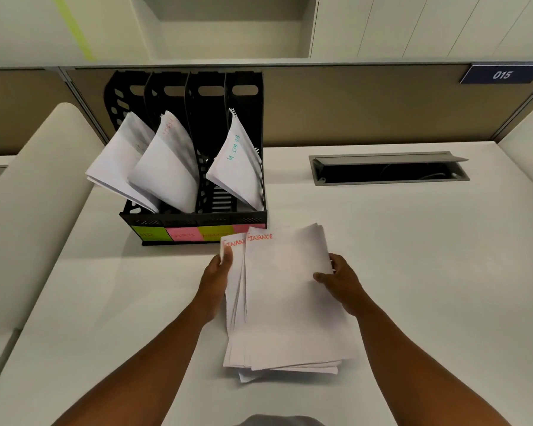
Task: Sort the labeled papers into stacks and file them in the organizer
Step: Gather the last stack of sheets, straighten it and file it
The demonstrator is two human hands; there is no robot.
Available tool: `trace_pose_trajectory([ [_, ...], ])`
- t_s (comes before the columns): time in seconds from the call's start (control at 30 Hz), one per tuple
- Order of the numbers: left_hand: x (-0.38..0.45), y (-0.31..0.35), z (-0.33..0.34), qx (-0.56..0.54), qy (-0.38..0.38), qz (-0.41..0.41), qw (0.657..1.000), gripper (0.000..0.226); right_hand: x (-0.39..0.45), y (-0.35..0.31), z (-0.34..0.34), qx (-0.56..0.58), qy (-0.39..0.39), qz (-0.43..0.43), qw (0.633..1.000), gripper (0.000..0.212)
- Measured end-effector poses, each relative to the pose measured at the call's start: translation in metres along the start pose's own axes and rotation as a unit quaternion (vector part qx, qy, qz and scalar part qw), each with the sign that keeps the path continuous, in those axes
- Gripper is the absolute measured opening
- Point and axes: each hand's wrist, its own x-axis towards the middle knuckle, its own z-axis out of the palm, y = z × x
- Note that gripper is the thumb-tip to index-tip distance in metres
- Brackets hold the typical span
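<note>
A loose stack of white papers (286, 305) headed FINANCE in red lies on the white desk in front of me. My left hand (216, 276) grips its left edge near the top, thumb on the sheets. My right hand (339, 278) grips the right edge, thumb on top. Behind the stack stands a black four-slot organizer (197, 142) with green, pink and yellow sticky labels (183, 234) on its front. Folded paper bundles lean in the first slot (120, 161), the second slot (170, 167) and the fourth slot (237, 161). The third slot holds no paper.
An open grey cable hatch (388, 169) is set in the desk at the right rear. A tan partition with a blue 015 plate (502, 74) runs behind. White desk surface (428, 272) spreads to both sides of the stack.
</note>
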Motion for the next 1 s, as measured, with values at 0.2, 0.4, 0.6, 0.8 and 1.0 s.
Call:
trace_pose_trajectory([
  [0.2, -0.001, -0.002, 0.017, 0.044, -0.011, -0.010, 0.999, 0.059, -0.002, -0.006, 0.017, -0.025, -0.039, -0.029, 0.999, 0.051],
  [0.4, 0.002, 0.004, 0.021, 0.000, -0.005, -0.020, 1.000, 0.050, 0.004, -0.007, 0.017, 0.060, -0.017, 0.018, 0.998, 0.061],
  [0.6, -0.004, 0.040, 0.026, -0.046, -0.075, 0.031, 0.996, 0.029, 0.004, -0.026, 0.007, 0.143, -0.008, 0.000, 0.990, 0.065],
  [0.8, -0.005, 0.087, 0.021, -0.123, -0.048, 0.094, 0.987, 0.021, 0.005, -0.051, -0.011, 0.160, -0.089, -0.043, 0.982, 0.055],
  [1.0, -0.012, 0.088, 0.019, -0.050, -0.022, 0.126, 0.991, 0.020, 0.002, -0.073, -0.013, 0.240, -0.037, -0.077, 0.967, 0.036],
])
